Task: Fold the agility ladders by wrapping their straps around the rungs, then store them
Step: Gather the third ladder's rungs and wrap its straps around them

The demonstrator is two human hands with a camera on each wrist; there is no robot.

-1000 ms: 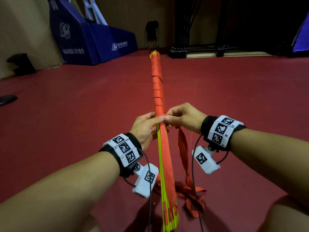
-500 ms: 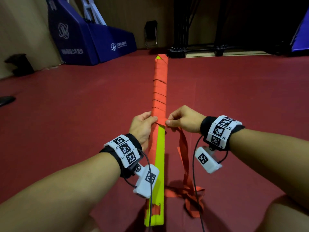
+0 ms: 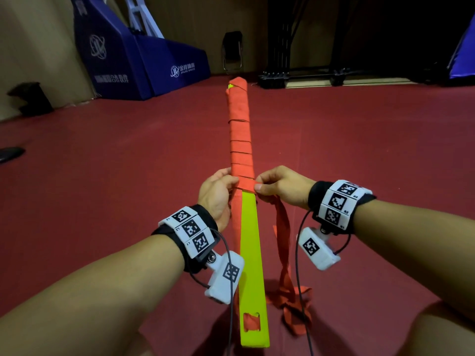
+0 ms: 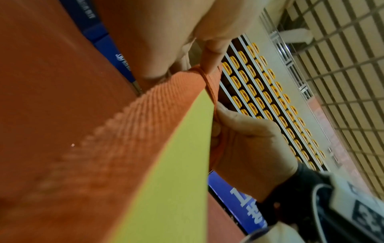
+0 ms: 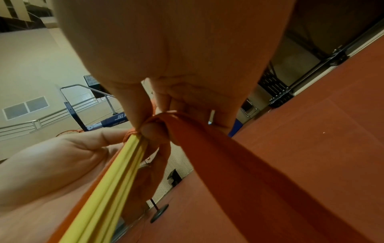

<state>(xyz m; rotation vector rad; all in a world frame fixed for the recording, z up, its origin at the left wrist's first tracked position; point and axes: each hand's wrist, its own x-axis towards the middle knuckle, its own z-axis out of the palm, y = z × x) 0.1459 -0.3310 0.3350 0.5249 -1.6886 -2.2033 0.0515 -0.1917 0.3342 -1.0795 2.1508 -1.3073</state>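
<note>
Item: stacked yellow-green rungs [image 3: 250, 242], flat rigid plastic, frame centre, far half wound in ribbed orange webbing strap [image 3: 240, 140].

Upper left: blue padded base [image 3: 123, 57], white logo, print too small to read. Left hand [image 3: 217, 195] fingers curled round the bundle; right hand [image 3: 279, 187] thumb and forefinger pinching the strap at the last wrap. Loose strap heaped lower right on the red floor [image 3: 102, 176].
</note>
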